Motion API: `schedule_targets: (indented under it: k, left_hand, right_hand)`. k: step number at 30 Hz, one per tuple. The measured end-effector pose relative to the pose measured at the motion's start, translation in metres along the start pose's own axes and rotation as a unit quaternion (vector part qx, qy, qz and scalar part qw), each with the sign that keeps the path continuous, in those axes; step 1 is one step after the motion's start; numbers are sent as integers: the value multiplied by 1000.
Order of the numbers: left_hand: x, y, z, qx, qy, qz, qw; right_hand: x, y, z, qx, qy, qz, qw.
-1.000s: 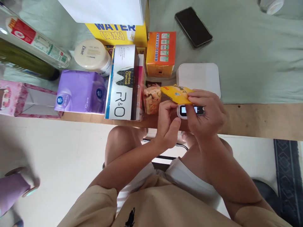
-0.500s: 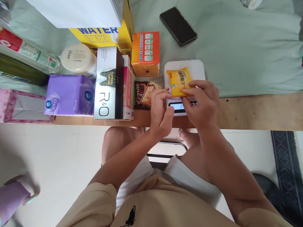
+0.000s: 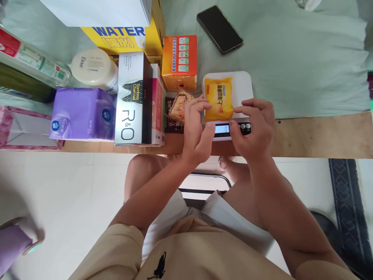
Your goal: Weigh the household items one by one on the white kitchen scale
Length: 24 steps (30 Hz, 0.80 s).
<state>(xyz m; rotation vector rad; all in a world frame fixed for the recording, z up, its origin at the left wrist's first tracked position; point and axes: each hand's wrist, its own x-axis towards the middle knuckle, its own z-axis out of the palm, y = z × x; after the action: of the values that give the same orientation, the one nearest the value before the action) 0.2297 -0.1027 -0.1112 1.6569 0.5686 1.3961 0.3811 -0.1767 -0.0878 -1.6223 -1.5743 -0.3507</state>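
A yellow snack packet (image 3: pixel 218 99) lies flat on a white digital kitchen scale (image 3: pixel 243 87), toward the left side of its plate. The scale's display (image 3: pixel 222 129) is lit, but its figures are too blurred to read. My left hand (image 3: pixel 196 134) is open at the packet's left edge, its fingertips close to the wrapper; I cannot tell if they touch. To the right is my right hand (image 3: pixel 256 130), open, thumb over the display's right end and fingertips just off the packet. Left of my left hand, a wrapped pastry (image 3: pixel 181 105) rests on a dark brown packet (image 3: pixel 172 125).
An orange box (image 3: pixel 186 64) and a silver-black carton (image 3: pixel 129 97) stand left of the scale. Further left are a purple tissue pack (image 3: pixel 81 114), a Dove jar (image 3: pixel 91 67) and bottles. A phone (image 3: pixel 220 29) lies behind the scale. The wooden table edge (image 3: pixel 314 134) runs in front.
The yellow packet has gone from tilted in my right hand's grip to flat on the scale. My right hand has let go and moved slightly right, fingers spread.
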Motion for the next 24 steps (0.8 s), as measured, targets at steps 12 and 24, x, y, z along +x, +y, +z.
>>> schedule_targets:
  k: [12,24]
  left_hand:
    - [-5,2,-3,12,-74,27,997]
    - [-12,-3,0,63,-100,29,993]
  right_hand:
    - [5,2,1,-18,-2,33,999]
    - [0,-4,12,-60,-66,105,990]
